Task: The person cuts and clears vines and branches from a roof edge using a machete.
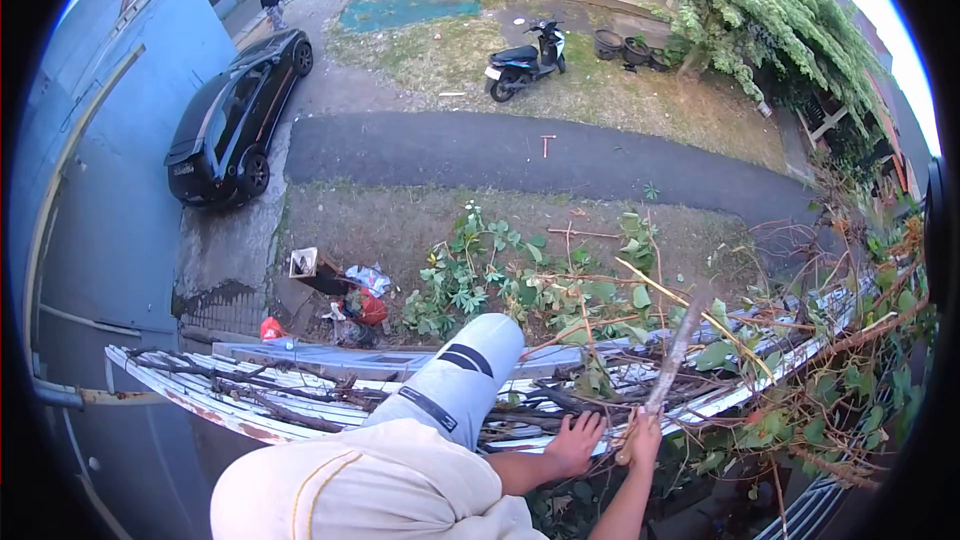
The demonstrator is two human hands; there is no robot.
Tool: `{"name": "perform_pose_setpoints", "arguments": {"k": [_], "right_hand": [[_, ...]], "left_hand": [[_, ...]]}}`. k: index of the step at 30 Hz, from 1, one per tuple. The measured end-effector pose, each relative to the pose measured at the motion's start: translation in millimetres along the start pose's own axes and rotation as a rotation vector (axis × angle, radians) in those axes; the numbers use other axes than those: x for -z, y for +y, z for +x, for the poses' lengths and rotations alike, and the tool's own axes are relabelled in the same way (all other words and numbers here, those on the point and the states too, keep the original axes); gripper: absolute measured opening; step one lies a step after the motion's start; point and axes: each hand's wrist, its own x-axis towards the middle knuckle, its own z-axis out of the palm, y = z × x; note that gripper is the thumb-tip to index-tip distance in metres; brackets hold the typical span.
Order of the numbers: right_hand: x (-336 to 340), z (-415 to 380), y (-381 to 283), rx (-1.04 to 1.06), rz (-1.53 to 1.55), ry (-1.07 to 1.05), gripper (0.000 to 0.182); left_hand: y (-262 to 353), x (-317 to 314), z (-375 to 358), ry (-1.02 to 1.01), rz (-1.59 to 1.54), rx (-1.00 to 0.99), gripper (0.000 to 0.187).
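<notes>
My right hand [643, 437] is closed around the handle of a machete [676, 355]. Its long blade points up and away from me, its tip smeared by motion. Just to the left, my left hand [576, 443] rests on the white slatted metal ledge [235, 418] among dry sticks, fingers spread. Vines and thin branches [600, 325] with green leaves hang over the ledge in front of both hands. A pale cut-looking stem [695, 315] crosses behind the blade. My leg in grey trousers [465, 370] extends over the ledge.
Far below lie a dirt strip and a paved path [420, 148]. A black car [240, 120] stands by the blue wall [140, 120]; a motorbike [527, 60] is parked beyond the path. A person [271, 5] is near the car. Dense vines [860, 380] crowd the right side.
</notes>
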Motion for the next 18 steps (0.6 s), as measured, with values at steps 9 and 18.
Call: {"name": "perform_pose_setpoints", "arguments": {"k": [9,18], "right_hand": [[-19.5,26.1,57.9,0.088,-0.515,-0.109,0.053],[-16.8,0.4,-14.1,-0.032,-0.655,-0.204,0.087]], "left_hand": [[-26.4,1.1,-10.9,0.120,-0.325,0.009,0.109],[-230.8,195.8,-139.4,0.689,-0.647,-0.160,0.048]]}}
